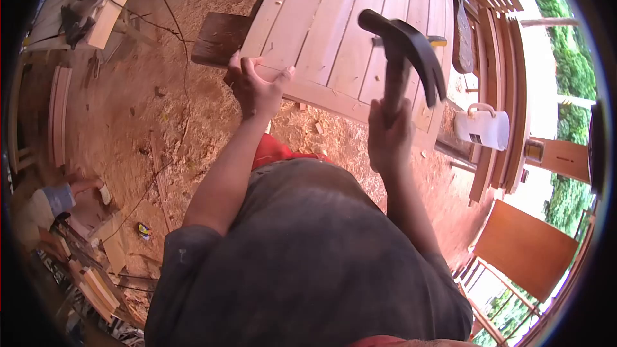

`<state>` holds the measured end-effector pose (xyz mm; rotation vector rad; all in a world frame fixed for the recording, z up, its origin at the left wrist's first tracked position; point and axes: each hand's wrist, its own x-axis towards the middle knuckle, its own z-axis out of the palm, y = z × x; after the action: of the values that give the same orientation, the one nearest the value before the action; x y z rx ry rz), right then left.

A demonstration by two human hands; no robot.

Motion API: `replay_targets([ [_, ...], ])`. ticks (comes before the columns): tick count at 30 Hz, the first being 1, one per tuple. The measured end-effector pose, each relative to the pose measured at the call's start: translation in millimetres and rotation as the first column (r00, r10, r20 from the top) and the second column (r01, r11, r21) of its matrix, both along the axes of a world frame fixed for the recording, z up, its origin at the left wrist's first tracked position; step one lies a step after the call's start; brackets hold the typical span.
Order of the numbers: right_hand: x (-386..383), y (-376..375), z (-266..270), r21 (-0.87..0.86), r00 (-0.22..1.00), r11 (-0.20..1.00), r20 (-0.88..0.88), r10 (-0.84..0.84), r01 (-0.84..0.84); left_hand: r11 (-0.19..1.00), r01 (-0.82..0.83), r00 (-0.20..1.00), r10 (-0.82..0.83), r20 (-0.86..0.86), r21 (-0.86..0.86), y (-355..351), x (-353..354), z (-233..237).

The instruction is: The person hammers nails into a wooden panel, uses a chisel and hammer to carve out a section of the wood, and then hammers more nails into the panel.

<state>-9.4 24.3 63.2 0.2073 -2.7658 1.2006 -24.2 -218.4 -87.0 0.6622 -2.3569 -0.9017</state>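
Note:
My right hand [391, 130] is wrapped round the handle of a claw hammer [411, 42], raised over a slatted wooden panel [318, 32]. The hammer's black head is uppermost in view, its claw pointing down to the right. At the panel's near left corner, my left hand [258, 90] grips the edge, with fingertips resting on the top face. Small bits lie scattered on the boards near that hand, too small to name. Behind the hammer head, part of a yellow and black object [438, 41] shows on the panel.
Dark wooden supports [222, 38] stick out under the panel. A white jug [482, 127] stands at right, beside stacked timber [498, 90]. A power tool [77, 22] sits on a bench upper left. Cables [186, 71] cross the shaving-strewn floor. Part of another person [58, 200] appears lower left.

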Motion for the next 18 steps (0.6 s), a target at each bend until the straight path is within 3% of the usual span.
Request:
replay_targets([
  [1,0.8,-0.7,4.0,0.030,0.999,1.000,-0.048,0.007,-0.005,1.000,0.003,1.000,-0.003,-0.014,0.011,-0.1,-0.3,0.4],
  [2,2.3,-2.8,9.3,0.067,0.999,0.997,0.035,-0.034,0.032,1.000,0.004,1.000,-0.003,-0.027,0.022,1.1,0.0,0.4],
  [5,7.1,-4.3,-3.1,0.069,0.996,0.995,0.040,0.075,-0.078,1.000,-0.023,0.999,0.024,-0.039,0.021,1.1,2.4,2.0],
  [9,11.7,-19.4,-10.0,0.056,0.977,0.995,0.202,0.069,-0.082,0.999,-0.029,0.995,0.031,-0.090,0.022,1.7,-0.4,0.9],
  [15,-8.2,-47.4,23.2,0.009,0.965,0.975,0.146,0.218,-0.222,0.998,-0.037,0.995,0.042,-0.095,0.048,2.2,0.8,4.4],
  [18,-13.8,-61.7,41.9,0.000,0.966,0.967,0.035,0.254,-0.255,0.996,-0.033,0.996,0.039,-0.077,0.078,1.6,1.1,4.5],
])
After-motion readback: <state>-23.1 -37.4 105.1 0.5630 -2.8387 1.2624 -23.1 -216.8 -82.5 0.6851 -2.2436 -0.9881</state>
